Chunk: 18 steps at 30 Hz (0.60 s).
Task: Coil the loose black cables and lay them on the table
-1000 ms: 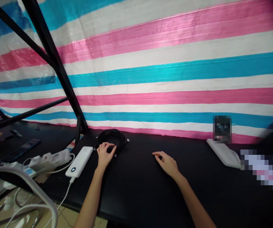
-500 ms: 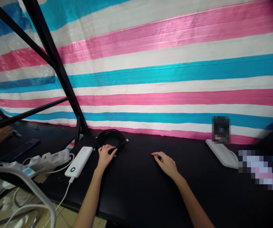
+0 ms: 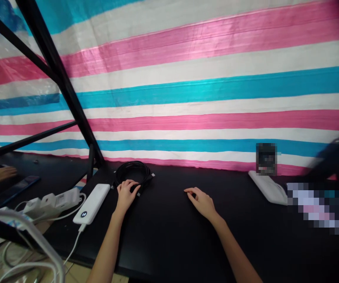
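"Where's the black cable (image 3: pixel 147 172)?"
"Coiled on the desk (image 3: pixel 163 236), left and far, my left hand (image 3: pixel 126 195) at its near edge; I can't tell if it's gripping"
"The other?"
"My right hand (image 3: pixel 201 202) is empty, loosely curled, farther right"

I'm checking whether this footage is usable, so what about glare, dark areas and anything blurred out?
Head view: the striped sheet has bright sheen on its upper pink band; head view: the black cable blends into the dark table; head view: pixelated patches hide detail at right.
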Each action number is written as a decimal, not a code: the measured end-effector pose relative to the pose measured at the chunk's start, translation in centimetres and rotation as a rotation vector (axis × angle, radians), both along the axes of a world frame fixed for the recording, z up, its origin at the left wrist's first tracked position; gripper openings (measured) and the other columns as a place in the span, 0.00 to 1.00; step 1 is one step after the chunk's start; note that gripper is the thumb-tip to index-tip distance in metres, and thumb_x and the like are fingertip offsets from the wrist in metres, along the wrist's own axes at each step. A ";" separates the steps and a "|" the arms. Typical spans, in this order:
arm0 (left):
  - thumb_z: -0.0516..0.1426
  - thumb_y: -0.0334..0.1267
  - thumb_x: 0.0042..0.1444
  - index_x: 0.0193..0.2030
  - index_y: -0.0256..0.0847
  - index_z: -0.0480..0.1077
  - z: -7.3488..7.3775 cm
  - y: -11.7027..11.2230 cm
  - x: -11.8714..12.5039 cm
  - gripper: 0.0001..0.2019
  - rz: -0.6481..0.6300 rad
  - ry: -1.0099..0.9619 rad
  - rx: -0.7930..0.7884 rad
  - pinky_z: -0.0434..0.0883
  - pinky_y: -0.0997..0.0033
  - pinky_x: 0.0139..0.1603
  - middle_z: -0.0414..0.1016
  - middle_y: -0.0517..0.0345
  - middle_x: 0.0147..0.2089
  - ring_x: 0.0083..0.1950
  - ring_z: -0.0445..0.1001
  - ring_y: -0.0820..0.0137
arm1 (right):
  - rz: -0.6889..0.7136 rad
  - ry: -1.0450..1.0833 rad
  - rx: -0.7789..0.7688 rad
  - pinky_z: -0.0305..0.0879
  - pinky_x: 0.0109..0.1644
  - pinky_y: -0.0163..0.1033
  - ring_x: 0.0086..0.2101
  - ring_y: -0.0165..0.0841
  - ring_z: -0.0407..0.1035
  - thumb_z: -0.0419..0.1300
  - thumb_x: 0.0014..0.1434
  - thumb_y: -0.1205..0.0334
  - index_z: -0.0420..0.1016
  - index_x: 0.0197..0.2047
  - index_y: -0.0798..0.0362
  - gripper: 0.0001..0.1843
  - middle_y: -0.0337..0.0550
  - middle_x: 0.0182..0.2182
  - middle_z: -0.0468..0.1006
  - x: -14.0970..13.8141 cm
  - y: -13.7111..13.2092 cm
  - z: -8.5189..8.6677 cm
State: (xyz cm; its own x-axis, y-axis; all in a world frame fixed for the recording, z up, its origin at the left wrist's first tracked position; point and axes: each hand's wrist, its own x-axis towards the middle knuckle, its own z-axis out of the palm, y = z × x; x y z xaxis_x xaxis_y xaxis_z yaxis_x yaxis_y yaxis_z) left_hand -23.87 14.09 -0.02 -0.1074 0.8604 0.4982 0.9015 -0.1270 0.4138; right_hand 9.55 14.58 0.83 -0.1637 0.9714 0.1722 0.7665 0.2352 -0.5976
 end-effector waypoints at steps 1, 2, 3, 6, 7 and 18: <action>0.55 0.44 0.55 0.38 0.46 0.75 -0.1 0.1 -0.2 0.09 -0.007 0.001 0.003 0.56 0.58 0.51 0.76 0.55 0.42 0.47 0.69 0.63 | -0.004 0.002 -0.001 0.56 0.30 0.34 0.26 0.28 0.67 0.51 0.58 0.58 0.75 0.41 0.42 0.13 0.34 0.34 0.74 -0.1 0.0 0.0; 0.55 0.43 0.55 0.37 0.46 0.75 -0.2 0.1 -0.3 0.09 -0.017 0.000 0.010 0.56 0.57 0.51 0.76 0.55 0.43 0.47 0.69 0.62 | -0.007 0.005 -0.002 0.56 0.30 0.34 0.26 0.28 0.67 0.51 0.58 0.58 0.75 0.41 0.42 0.13 0.34 0.34 0.74 -0.1 -0.1 0.1; 0.55 0.43 0.55 0.36 0.46 0.75 -0.3 0.2 -0.5 0.09 -0.027 -0.003 0.018 0.56 0.57 0.50 0.76 0.55 0.42 0.47 0.70 0.61 | -0.010 0.009 -0.002 0.56 0.30 0.34 0.26 0.28 0.67 0.51 0.58 0.58 0.76 0.41 0.42 0.13 0.35 0.34 0.74 -0.2 -0.2 0.2; 0.53 0.44 0.55 0.33 0.45 0.75 -0.6 0.7 -1.0 0.11 -0.070 -0.017 0.058 0.59 0.55 0.48 0.77 0.54 0.38 0.44 0.72 0.59 | -0.015 0.012 0.006 0.56 0.31 0.33 0.27 0.28 0.67 0.51 0.59 0.60 0.76 0.41 0.43 0.13 0.34 0.35 0.75 -0.3 -0.3 0.4; 0.52 0.45 0.55 0.32 0.45 0.74 -0.7 0.8 -1.1 0.12 -0.087 -0.023 0.073 0.60 0.55 0.47 0.77 0.55 0.36 0.41 0.73 0.59 | -0.019 0.010 0.009 0.56 0.31 0.33 0.27 0.27 0.67 0.51 0.59 0.60 0.76 0.41 0.43 0.13 0.34 0.34 0.75 -0.3 -0.3 0.4; 0.49 0.52 0.56 0.33 0.42 0.74 0.0 1.2 -0.6 0.19 -0.069 -0.068 0.262 0.68 0.58 0.44 0.80 0.55 0.34 0.37 0.77 0.60 | -0.023 0.025 0.022 0.54 0.30 0.32 0.27 0.26 0.67 0.53 0.58 0.61 0.76 0.40 0.42 0.12 0.33 0.34 0.75 0.1 -0.3 0.2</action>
